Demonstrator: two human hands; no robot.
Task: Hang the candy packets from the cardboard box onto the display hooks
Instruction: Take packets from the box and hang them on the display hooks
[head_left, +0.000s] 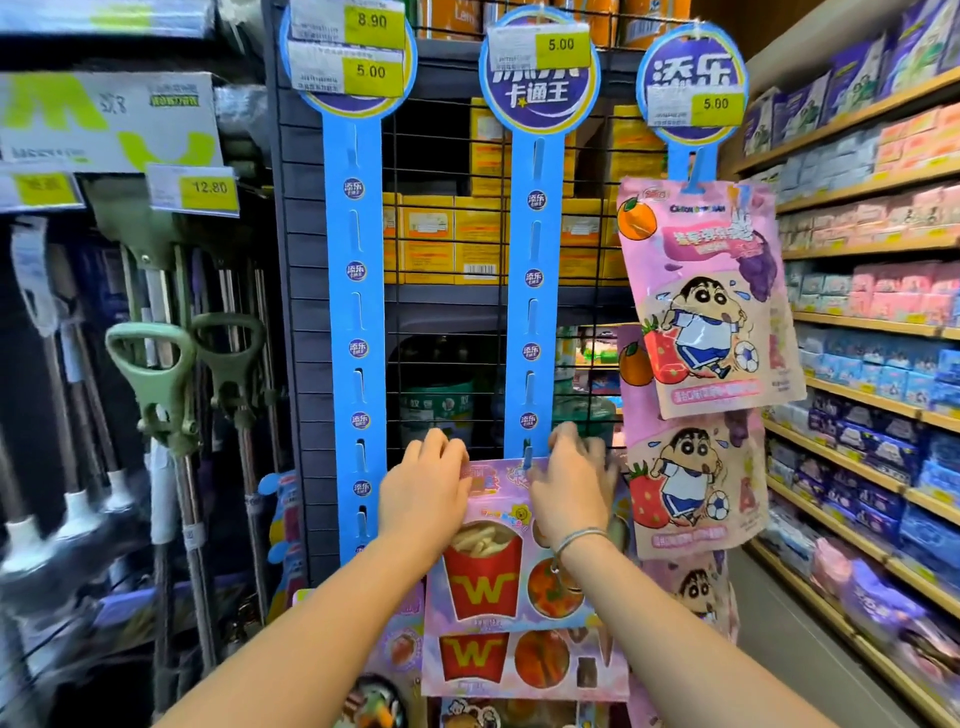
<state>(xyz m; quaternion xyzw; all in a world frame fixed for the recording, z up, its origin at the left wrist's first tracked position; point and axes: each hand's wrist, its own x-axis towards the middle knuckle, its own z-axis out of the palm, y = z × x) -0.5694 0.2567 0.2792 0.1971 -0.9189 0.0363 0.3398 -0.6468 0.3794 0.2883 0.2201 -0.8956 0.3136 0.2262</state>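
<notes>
1. Left grip (423, 493) and right grip (569, 493) each pinch the packet (498, 571) by its top edge.
2. Packet hangs upright, its top at the hook (528, 454) on the middle strip (535, 312), between the grips, right one nearer.

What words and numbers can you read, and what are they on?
"8.90": upper yellow price tag, left blue round sign.
"5.00": lower yellow price tag there.
"5.00": middle yellow tag, middle blue round sign.
"卡通王": that middle sign.
"5.00": right yellow tag, right blue round sign.
"添乐": that right sign.
"12.80": yellow shelf tag, left.
"W": pink candy packet with fries picture.
Small white-label print: too blurred.
</notes>
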